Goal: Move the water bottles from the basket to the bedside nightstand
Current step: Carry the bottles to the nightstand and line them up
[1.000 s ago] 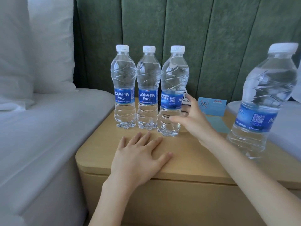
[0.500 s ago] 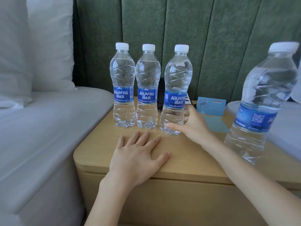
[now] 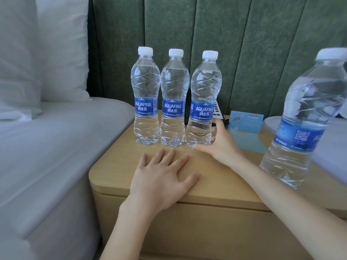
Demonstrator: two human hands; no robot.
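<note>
Three clear Aquafina water bottles with white caps stand in a row at the back of the pale wooden nightstand [image 3: 116, 166]: the left bottle [image 3: 145, 102], the middle bottle [image 3: 173, 106] and the right bottle [image 3: 204, 102]. My right hand [image 3: 223, 145] wraps the base of the right bottle, thumb in front and fingers behind. My left hand [image 3: 163, 181] lies flat on the nightstand top in front of the row, fingers spread. A fourth bottle [image 3: 308, 128] stands apart near the nightstand's right front, close to the camera.
A blue card [image 3: 247, 121] stands at the back right, with a dark device [image 3: 218, 111] behind the bottles. The white bed [image 3: 47, 147] and pillow [image 3: 56, 53] lie to the left. A green padded headboard [image 3: 244, 44] rises behind. A pale rounded surface [image 3: 334, 147] is at the right.
My right hand has turned the right bottle so its label faces front and slid it left against the middle bottle. My left hand has stayed flat.
</note>
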